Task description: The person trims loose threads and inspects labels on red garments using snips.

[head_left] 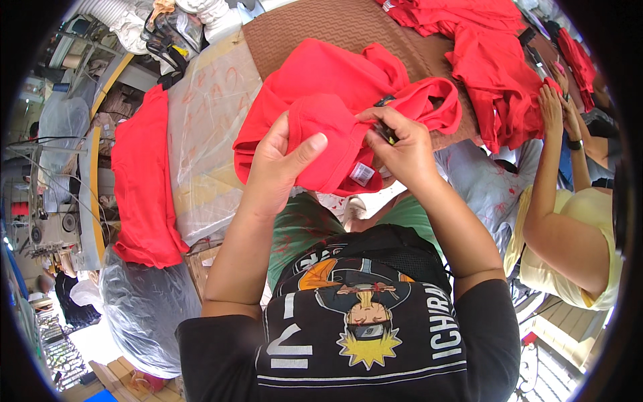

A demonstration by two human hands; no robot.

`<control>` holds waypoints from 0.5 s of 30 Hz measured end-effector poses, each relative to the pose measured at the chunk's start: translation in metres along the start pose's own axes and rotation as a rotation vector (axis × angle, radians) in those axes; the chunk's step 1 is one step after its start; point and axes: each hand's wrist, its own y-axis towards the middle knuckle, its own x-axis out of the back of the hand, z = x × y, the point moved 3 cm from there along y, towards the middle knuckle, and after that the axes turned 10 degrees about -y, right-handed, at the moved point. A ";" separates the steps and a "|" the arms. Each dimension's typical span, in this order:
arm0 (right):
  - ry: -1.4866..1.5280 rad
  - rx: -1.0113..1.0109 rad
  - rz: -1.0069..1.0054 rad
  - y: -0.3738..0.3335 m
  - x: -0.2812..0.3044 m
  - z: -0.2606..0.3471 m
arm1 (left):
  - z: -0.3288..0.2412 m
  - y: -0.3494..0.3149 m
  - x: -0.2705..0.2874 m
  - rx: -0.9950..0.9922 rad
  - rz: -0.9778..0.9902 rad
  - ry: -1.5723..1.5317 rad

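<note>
We've got the red garment [315,100] bunched up in front of us, partly on the surface and partly raised in both hands, nr the edge closest to our body. L hand [278,157] has its grip part-closed on the cloth: thumb in front, pointing up & R, other fingers mostly hidden behind the fabric. R hand [405,147] has its grip closed in a pinch, thumb & index on the garment's edge, w/ a small dark item [383,132] tucked in the palm; can't tell what it is, but there's a yellow-green bit on it. White label [362,174] hangs below, btwn the hands.

Surface has a brown textured cover [288,27] at the far side, plus clear plastic sheeting [211,100] to the L. Another red piece [144,181] hangs past that, well apart from our hands. More red garments [492,74] lie far R, where a co-worker in a yellow top [576,248] has both hands [552,110] on the cloth, watch [575,144] on one wrist.
</note>
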 end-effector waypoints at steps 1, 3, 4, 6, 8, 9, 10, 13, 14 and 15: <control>0.020 -0.020 -0.014 0.000 0.001 0.000 | 0.000 0.000 -0.001 -0.020 0.021 0.043; 0.064 -0.059 -0.041 0.002 0.006 0.006 | 0.001 0.003 0.011 -0.073 -0.022 0.175; 0.043 -0.056 -0.042 0.002 0.008 0.009 | 0.000 0.004 0.015 -0.100 -0.043 0.242; -0.013 -0.056 -0.057 0.003 0.013 0.011 | -0.009 0.001 0.016 -0.361 -0.300 0.736; -0.010 -0.071 -0.051 0.003 0.015 0.014 | -0.016 -0.008 0.002 -0.591 -0.326 1.013; -0.004 -0.081 -0.038 0.002 0.014 0.016 | -0.019 -0.018 -0.014 -0.681 -0.230 1.044; -0.013 -0.060 -0.043 0.001 0.014 0.018 | -0.019 -0.025 -0.027 -0.770 -0.131 1.072; -0.040 -0.001 -0.059 0.001 0.015 0.026 | 0.004 -0.021 -0.040 -0.739 0.009 1.329; -0.043 0.002 -0.065 0.000 0.016 0.028 | 0.008 -0.016 -0.041 -0.728 0.002 1.403; -0.047 0.004 -0.071 -0.001 0.018 0.030 | 0.006 -0.012 -0.040 -0.701 -0.038 1.404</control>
